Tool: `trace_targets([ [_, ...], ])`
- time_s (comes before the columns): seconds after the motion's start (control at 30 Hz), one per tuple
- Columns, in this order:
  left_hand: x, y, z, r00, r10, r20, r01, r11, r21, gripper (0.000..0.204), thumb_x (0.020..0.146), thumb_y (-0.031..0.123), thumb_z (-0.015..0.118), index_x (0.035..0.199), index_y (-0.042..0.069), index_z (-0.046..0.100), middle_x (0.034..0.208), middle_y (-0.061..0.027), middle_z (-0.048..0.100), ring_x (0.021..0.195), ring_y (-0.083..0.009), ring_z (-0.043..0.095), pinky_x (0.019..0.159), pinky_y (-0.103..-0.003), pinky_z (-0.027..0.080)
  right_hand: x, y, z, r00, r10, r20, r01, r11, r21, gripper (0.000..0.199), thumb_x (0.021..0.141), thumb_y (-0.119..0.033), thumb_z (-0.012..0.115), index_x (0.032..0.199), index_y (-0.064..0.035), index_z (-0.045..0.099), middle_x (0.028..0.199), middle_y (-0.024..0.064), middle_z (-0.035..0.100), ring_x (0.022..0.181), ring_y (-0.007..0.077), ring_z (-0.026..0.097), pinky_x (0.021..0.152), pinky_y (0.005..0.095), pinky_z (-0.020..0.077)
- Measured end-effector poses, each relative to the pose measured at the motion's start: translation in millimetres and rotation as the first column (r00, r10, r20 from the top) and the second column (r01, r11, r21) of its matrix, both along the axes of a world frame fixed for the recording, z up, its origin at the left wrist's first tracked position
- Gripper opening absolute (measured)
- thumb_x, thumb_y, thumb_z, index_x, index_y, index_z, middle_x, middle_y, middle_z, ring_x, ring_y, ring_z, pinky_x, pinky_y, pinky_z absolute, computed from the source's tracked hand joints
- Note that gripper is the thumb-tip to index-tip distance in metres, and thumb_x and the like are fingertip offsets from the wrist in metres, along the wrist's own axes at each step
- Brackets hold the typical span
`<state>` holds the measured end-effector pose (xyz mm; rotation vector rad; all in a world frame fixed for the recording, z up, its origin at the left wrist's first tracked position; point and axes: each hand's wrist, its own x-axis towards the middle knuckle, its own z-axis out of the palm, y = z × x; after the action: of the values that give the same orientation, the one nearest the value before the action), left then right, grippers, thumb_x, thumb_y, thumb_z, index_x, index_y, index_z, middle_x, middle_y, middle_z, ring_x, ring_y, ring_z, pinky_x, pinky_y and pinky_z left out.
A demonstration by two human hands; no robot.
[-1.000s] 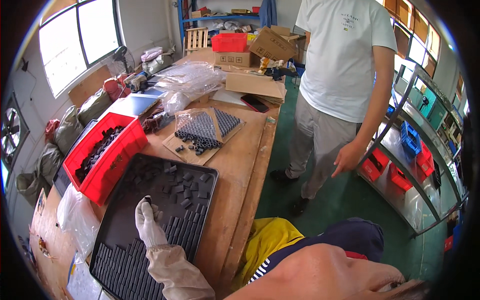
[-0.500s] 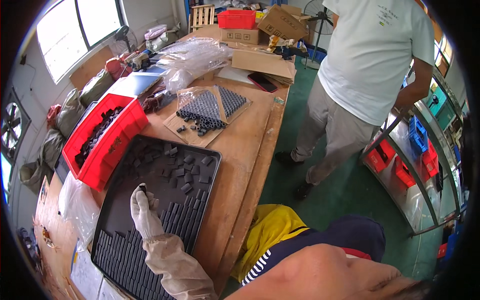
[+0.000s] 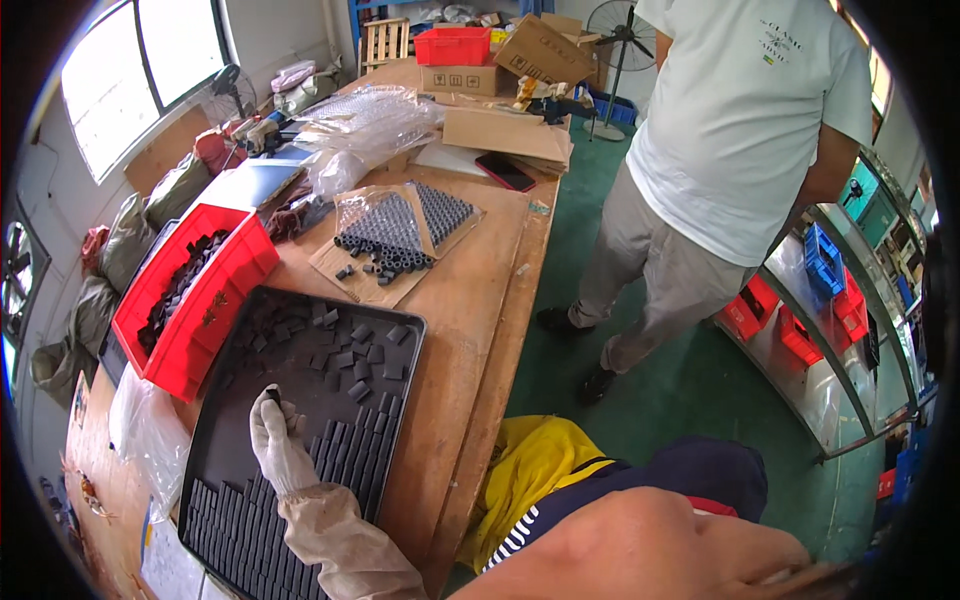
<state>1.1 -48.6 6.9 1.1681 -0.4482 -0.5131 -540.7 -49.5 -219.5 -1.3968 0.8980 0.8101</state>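
Observation:
My left hand (image 3: 280, 445), in a white glove with a beige sleeve, is over a large black tray (image 3: 424, 335). Its fingers are closed in a pinch on a small black piece (image 3: 273, 394), mostly hidden by the fingertips. Loose black pieces (image 3: 345, 358), short and seemingly slightly curved, lie scattered across the far part of the tray. Nearer to me, similar pieces stand packed in long rows (image 3: 240, 520), partly covered by my forearm. My right hand is not in view.
A red bin (image 3: 215, 325) of dark pieces stands by the tray's left side. Beyond the tray, small grey tubes (image 3: 440, 205) lie under plastic on cardboard. A phone (image 3: 507, 172) rests farther back. Across the aisle are a standing person (image 3: 735, 140) and a metal rack (image 3: 845, 360) with bins.
The whole view has shifted slightly, with the table lower and farther left in the picture. My left hand stays over about the same part of the tray, still pinching the piece.

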Motion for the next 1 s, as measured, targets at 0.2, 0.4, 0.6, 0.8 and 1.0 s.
trace_targets([
  [0.2,-7,-1,7,1.0,-0.012,-0.02,0.012,1.0,0.002,0.028,0.103,0.035,0.063,0.122,0.014,0.067,0.092,0.0072,0.062,0.077,-0.0016,0.054,0.072,-0.019,0.047,8,-3,3,1.0,-0.026,0.006,0.026,0.999,-0.02,0.03,0.099,-0.029,0.055,0.111,-0.0075,0.071,0.105,0.0163,0.073,0.096,0.0301,0.071,0.088,0.0414,0.0557],
  [0.4,-5,2,10,1.0,0.011,-0.022,-0.011,1.0,0.004,0.027,0.104,0.033,0.063,0.122,0.014,0.066,0.092,0.0071,0.062,0.076,-0.0013,0.054,0.072,-0.019,0.047,24,-3,4,0.999,-0.037,0.022,0.037,0.999,-0.01,0.03,0.098,-0.03,0.055,0.112,-0.0078,0.071,0.106,0.0166,0.072,0.096,0.0306,0.071,0.088,0.0419,0.0557],
  [0.6,-9,3,13,0.998,0.016,-0.059,-0.015,1.0,0.012,0.025,0.104,0.031,0.062,0.122,0.014,0.066,0.092,0.0071,0.062,0.076,-0.0012,0.053,0.072,-0.019,0.047,34,2,5,0.999,-0.045,0.02,0.044,0.999,0.007,0.031,0.098,-0.031,0.056,0.112,-0.0082,0.071,0.106,0.0168,0.072,0.097,0.031,0.071,0.088,0.0423,0.0556],
  [0.8,-13,-1,13,0.999,-0.009,-0.048,0.01,1.0,0.014,0.025,0.104,0.03,0.061,0.122,0.013,0.066,0.093,0.0066,0.062,0.077,-0.0015,0.053,0.073,-0.019,0.048,35,7,10,0.999,-0.042,-0.008,0.043,0.998,0.035,0.032,0.098,-0.032,0.056,0.112,-0.0085,0.071,0.106,0.017,0.072,0.097,0.0315,0.071,0.088,0.0428,0.0556],
  [1.0,-9,2,15,0.998,0.008,-0.069,-0.007,1.0,0.011,0.026,0.104,0.03,0.061,0.123,0.012,0.066,0.094,0.0054,0.062,0.078,-0.0025,0.054,0.073,-0.02,0.049,31,2,11,0.998,-0.033,-0.046,0.035,0.999,0.035,0.032,0.097,-0.033,0.056,0.113,-0.0089,0.071,0.107,0.0172,0.072,0.097,0.032,0.071,0.088,0.0432,0.0556],
])
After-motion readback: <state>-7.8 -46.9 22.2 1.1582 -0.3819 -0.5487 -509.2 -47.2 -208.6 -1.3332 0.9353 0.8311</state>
